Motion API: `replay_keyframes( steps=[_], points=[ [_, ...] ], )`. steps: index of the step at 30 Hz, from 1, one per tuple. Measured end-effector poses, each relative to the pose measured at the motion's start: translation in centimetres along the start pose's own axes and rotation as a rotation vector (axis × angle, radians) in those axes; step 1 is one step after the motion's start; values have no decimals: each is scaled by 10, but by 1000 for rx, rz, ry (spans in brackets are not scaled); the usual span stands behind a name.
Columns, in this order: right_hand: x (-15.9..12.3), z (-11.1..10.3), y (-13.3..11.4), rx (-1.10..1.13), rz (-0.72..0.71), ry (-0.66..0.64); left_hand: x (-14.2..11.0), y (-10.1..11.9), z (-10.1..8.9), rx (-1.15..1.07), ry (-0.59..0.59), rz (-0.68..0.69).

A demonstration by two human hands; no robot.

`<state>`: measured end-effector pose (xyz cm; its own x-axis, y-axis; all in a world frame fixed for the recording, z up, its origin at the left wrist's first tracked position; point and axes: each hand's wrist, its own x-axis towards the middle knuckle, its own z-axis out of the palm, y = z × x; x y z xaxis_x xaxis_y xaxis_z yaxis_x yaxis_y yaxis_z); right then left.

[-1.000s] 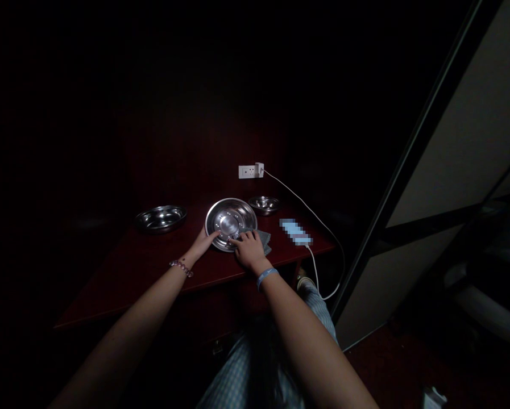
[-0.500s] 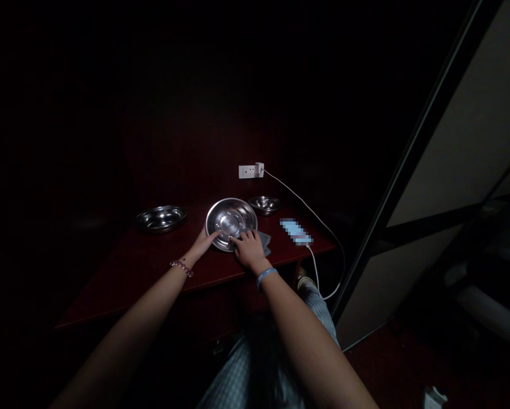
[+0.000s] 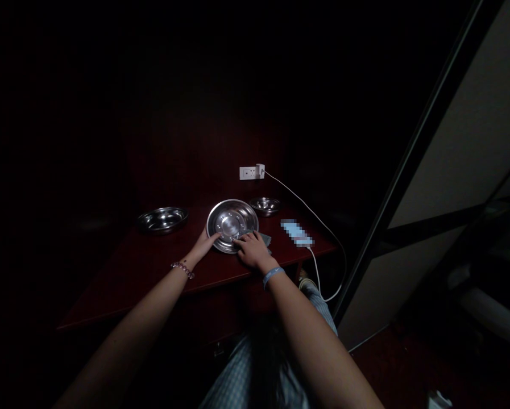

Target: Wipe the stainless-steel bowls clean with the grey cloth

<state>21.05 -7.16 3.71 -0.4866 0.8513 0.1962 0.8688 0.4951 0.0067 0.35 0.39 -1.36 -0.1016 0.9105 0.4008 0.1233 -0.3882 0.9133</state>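
A shiny metal basin (image 3: 230,221) is tilted toward me on the dark red desk. My left hand (image 3: 203,243) is closed on its left lower rim, with the thumb over the inner side. On the other side my right hand (image 3: 253,250) presses a grey cloth (image 3: 263,239) against the lower right of the basin's inside. Part of the cloth hangs out past the rim on the right; the rest is hidden by my fingers.
Two more metal bowls stand on the desk (image 3: 122,272): a wide one (image 3: 162,220) to the left and a small one (image 3: 265,207) behind. A blurred-out phone (image 3: 296,233) lies at the right, its white cable (image 3: 303,201) running to a wall socket (image 3: 248,172).
My right hand has shifted slightly right and down along the basin's inner side with the cloth. My left hand keeps its hold on the rim.
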Motion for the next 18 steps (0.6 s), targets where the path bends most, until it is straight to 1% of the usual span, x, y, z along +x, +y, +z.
replay_keyframes(
  steps=[2, 5, 7, 12, 15, 18],
  points=[
    [0, -3, 7, 58, -55, -12, 0, 1, -1, 7, -4, -13],
    [-1, -7, 16, 124, -106, 19, 1, 0, -1, 8, -13, -19],
    [-1, -8, 19, 144, -109, 35, 2, -3, -1, -2, -16, -17],
    [-2, -10, 20, 157, -141, 17, 2, -6, 0, -17, -1, -18],
    [-3, -12, 20, 163, -153, 71, 2, -4, 0, -18, 7, -21],
    [-4, -15, 21, 161, -130, 110, 1, 0, 0, -28, 11, -29]
  ],
)
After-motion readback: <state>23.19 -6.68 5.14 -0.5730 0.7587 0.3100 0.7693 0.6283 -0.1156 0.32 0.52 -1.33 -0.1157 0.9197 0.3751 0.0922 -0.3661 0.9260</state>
